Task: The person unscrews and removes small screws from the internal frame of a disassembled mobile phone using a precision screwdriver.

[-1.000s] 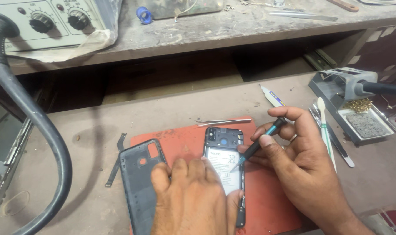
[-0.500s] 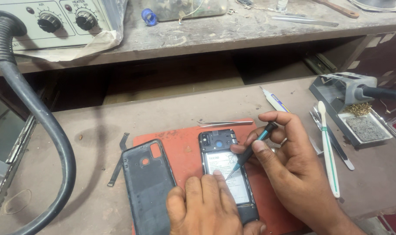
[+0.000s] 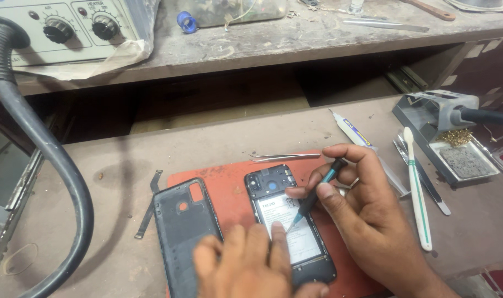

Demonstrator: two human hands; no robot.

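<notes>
On an orange mat (image 3: 229, 187), the left hand (image 3: 251, 265) presses flat, fingers together, on the opened phone (image 3: 287, 221), having slid lower than a moment earlier. The right hand (image 3: 367, 221), fingers clamped on a screwdriver (image 3: 313, 197), keeps its tip on the phone beside the detached back cover (image 3: 184, 232).

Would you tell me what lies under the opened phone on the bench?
The opened phone lies on an orange mat, beside the removed back cover. The left hand covers its lower end, so the mat there is hidden.
</notes>
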